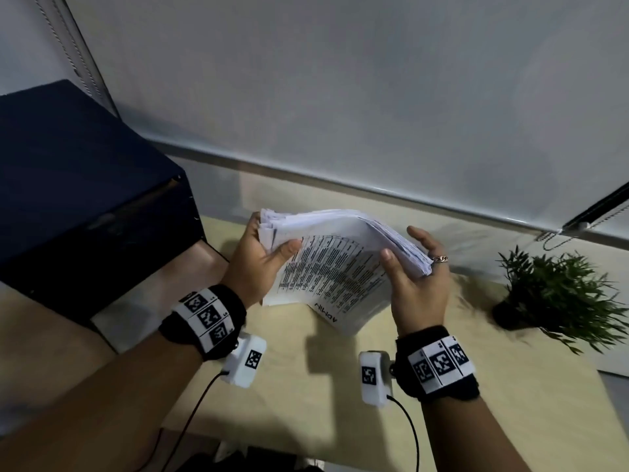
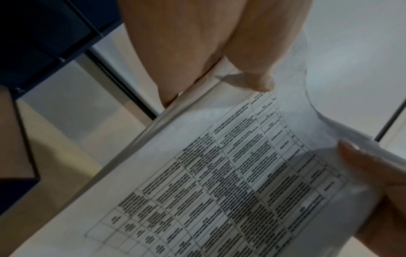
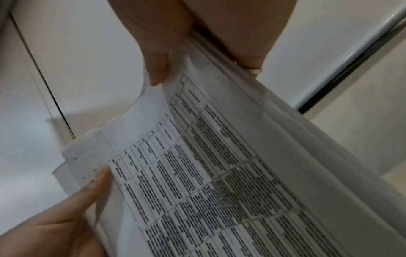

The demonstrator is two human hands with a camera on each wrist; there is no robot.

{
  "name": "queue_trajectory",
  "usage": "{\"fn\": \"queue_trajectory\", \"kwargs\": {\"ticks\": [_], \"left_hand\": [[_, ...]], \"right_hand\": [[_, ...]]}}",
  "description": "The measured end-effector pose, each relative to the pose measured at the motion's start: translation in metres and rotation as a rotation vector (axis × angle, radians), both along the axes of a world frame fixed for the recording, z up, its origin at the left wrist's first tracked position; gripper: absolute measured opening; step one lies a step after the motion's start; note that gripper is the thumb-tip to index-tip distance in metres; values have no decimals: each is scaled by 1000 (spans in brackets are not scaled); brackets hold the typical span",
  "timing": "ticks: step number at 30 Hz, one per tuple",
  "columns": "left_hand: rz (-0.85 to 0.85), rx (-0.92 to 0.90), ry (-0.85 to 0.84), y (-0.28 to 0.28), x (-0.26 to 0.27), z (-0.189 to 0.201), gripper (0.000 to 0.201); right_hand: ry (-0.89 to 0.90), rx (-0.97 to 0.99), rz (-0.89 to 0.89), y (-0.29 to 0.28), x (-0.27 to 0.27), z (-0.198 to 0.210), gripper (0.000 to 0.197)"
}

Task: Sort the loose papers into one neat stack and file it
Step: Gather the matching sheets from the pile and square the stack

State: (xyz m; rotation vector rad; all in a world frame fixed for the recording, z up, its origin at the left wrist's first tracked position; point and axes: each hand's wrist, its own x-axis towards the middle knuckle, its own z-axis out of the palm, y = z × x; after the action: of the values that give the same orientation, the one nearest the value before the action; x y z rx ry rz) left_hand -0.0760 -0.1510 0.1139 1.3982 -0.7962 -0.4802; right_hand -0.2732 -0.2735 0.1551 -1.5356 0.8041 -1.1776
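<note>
A thick stack of white papers (image 1: 337, 260) with a printed table on its near face stands on its lower edge on the pale desk (image 1: 306, 386), bowed toward the wall. My left hand (image 1: 262, 257) grips its left edge, thumb on the printed face, fingers behind. My right hand (image 1: 417, 270) holds the right edge, thumb in front, fingers spread behind. The left wrist view shows the printed sheet (image 2: 230, 182) under my left thumb. In the right wrist view the papers (image 3: 208, 173) show layered edges, held by my right thumb.
A dark blue box (image 1: 78, 199) stands at the left on the desk. A small potted green plant (image 1: 558, 294) sits at the right. A roller blind (image 1: 340, 80) covers the wall behind. Cables run from the wrist cameras toward the desk's near edge.
</note>
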Motion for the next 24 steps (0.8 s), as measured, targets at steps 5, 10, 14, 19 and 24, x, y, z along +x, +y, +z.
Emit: {"fn": "queue_trajectory", "kwargs": {"ticks": [5,10,14,19,24], "left_hand": [[11,-135,107,-9,-7,13,85],[24,-169,104,-14,-4,15,60],[28,-149,59,-17,2,14,46],[15,-113,24,-15,7,11,43],[-46,-60,-14,-16,10,9,35]], "right_hand": [[-66,-89,-20,-4,7,11,30],[-6,-174,-31,-8,11,7,10],[-16,-187,-85,-6,10,6,11],[-65,-179,-155,-6,9,4,20],[-29,-165,-165,-8,11,6,20]]}}
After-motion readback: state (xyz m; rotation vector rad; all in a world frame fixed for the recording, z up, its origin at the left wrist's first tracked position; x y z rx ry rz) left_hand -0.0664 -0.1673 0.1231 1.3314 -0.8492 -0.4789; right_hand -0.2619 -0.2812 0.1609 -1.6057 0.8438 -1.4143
